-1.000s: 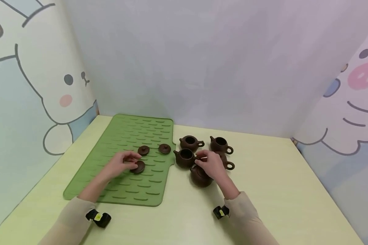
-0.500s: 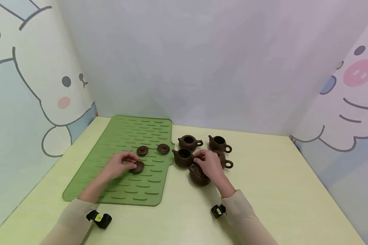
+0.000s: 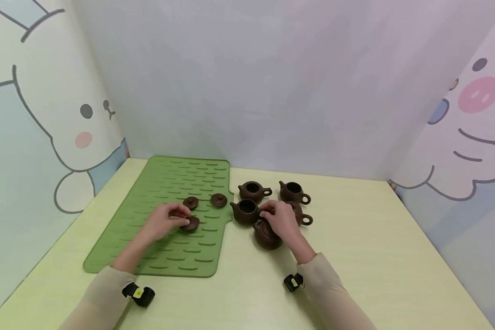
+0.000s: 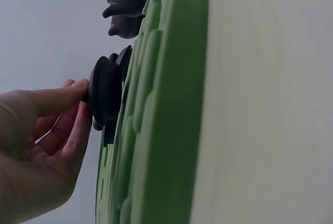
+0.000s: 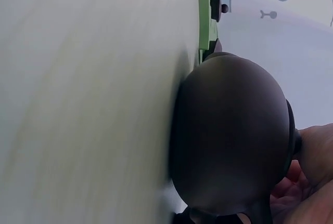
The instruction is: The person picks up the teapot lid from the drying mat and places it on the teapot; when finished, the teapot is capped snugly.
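My left hand (image 3: 164, 222) pinches a dark brown teapot lid (image 4: 106, 91) between thumb and fingers, low over the green ridged mat (image 3: 161, 256). Two more lids, a left one (image 3: 190, 203) and a right one (image 3: 218, 200), lie on the mat behind it. My right hand (image 3: 282, 221) reaches over the front teapot (image 3: 267, 238), which has its lid on and stands on the table. In the right wrist view the fingers are at the lid knob (image 5: 298, 143) of this teapot (image 5: 229, 135) and seem to pinch it; the hand hides part of the contact.
Close around the right hand stand a lidless teapot (image 3: 244, 217), two more lidless ones at the back, left (image 3: 251, 196) and right (image 3: 289, 197), and a partly hidden teapot (image 3: 299, 214). Patterned walls bound the pale table (image 3: 375, 247).
My left hand has shifted slightly right with the lid. The right hand stays over the front teapot. The whole head view has drifted a little.
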Demonstrator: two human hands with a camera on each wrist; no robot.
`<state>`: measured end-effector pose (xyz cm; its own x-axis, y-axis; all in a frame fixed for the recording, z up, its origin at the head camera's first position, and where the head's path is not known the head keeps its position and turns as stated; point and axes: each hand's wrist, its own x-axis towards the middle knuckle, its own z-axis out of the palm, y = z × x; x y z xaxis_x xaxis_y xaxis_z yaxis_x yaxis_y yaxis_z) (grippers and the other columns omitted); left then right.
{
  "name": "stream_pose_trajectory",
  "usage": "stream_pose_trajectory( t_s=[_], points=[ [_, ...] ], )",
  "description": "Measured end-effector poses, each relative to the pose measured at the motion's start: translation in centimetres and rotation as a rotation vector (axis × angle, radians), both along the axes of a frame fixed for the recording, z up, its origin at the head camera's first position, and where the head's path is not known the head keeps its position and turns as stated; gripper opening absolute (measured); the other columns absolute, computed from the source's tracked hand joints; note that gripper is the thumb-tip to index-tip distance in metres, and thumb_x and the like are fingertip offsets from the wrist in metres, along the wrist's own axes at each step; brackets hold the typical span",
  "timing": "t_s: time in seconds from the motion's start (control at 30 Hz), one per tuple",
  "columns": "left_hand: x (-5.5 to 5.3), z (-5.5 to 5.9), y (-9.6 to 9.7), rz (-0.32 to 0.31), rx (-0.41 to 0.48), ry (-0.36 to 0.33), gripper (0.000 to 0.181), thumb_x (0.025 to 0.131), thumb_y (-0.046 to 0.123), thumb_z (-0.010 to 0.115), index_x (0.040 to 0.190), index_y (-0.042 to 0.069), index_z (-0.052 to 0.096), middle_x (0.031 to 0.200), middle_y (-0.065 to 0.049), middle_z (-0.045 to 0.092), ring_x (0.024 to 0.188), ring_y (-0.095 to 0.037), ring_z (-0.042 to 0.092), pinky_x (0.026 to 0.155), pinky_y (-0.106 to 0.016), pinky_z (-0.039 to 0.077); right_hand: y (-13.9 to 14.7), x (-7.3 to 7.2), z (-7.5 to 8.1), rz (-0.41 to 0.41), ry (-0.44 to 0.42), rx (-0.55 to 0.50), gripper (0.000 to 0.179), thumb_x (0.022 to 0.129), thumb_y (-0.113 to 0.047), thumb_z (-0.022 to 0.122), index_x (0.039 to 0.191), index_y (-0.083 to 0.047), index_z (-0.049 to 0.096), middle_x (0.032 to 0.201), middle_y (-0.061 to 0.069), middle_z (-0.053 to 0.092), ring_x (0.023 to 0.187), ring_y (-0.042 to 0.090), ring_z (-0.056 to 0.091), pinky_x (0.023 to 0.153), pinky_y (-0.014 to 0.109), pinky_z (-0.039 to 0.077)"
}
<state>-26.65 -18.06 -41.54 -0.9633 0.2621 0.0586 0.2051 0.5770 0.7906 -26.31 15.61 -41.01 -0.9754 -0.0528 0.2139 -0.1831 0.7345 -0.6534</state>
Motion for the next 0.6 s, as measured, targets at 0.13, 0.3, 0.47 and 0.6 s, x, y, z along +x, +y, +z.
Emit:
stream_pose_trajectory(
  t_s=[0.13,0.3,0.47,0.6],
  points=[
    [0.0,0.3,0.8,0.007,0.003,0.008,0.012,0.091,0.013,0.072,0.103,0.009,0.070,0.106,-0.010,0.072,0.103,-0.025,0.066,0.086,-0.037,0.051,-0.1,-0.2,0.0,0.005,0.005,0.006,0.012,0.089,-0.009,0.073,0.098,-0.014,0.078,0.099,0.003,0.078,0.097,0.022,0.071,0.087,0.043,0.056],
    [-0.3,1.0,1.9,0.022,0.040,0.009,0.011,0.092,0.012,0.071,0.102,0.008,0.069,0.109,-0.011,0.070,0.103,-0.025,0.065,0.082,-0.034,0.052,-0.3,-0.4,0.2,0.016,-0.015,-0.006,0.012,0.089,-0.010,0.073,0.100,-0.014,0.077,0.100,0.003,0.077,0.094,0.021,0.071,0.084,0.041,0.057],
    [-0.7,1.7,3.5,-0.005,0.081,0.025,0.012,0.090,0.009,0.072,0.101,0.006,0.069,0.103,-0.012,0.071,0.096,-0.022,0.067,0.078,-0.032,0.055,-0.4,-0.5,0.0,0.013,-0.049,-0.026,0.011,0.089,-0.012,0.074,0.099,-0.015,0.076,0.098,0.002,0.077,0.093,0.018,0.071,0.083,0.039,0.056],
    [-1.1,2.3,5.1,-0.040,0.121,0.033,0.012,0.090,0.007,0.073,0.101,0.005,0.069,0.105,-0.013,0.072,0.099,-0.024,0.069,0.076,-0.028,0.057,-0.4,-0.6,-0.2,0.017,-0.059,-0.051,0.008,0.089,-0.010,0.074,0.097,-0.013,0.073,0.097,0.003,0.076,0.094,0.020,0.071,0.086,0.039,0.057]
  ],
)
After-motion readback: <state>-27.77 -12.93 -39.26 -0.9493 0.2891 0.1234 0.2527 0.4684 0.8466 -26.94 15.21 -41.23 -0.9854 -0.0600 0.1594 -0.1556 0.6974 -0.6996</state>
